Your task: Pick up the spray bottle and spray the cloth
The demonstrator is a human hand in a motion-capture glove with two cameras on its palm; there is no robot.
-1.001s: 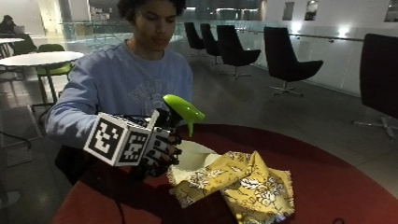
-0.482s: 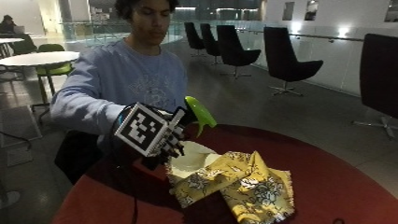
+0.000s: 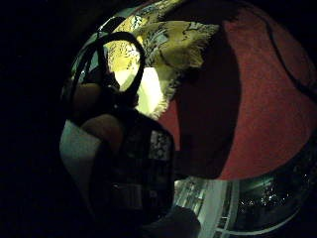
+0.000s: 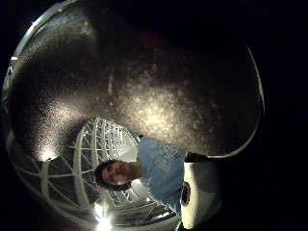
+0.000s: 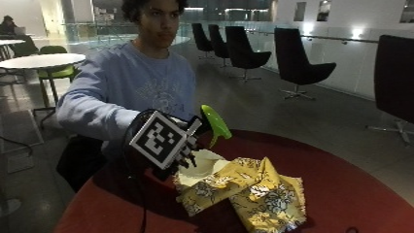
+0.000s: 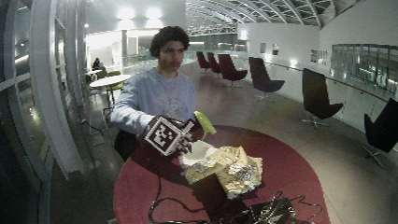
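Over red table [image 5: 362, 194], right hand [image 5: 178, 155] fingers grip spray bottle [image 5: 215, 125] above cloth [image 5: 255, 191].

one spray bottle [image 5: 215, 124], one yellow cloth [image 5: 252, 194], one round table [image 5: 362, 184], perhaps six dark chairs [image 5: 298, 63]

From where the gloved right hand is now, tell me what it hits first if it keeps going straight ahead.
Probably the yellow cloth on the red table: the right hand, gripping the spray bottle, faces it; depth is unclear.
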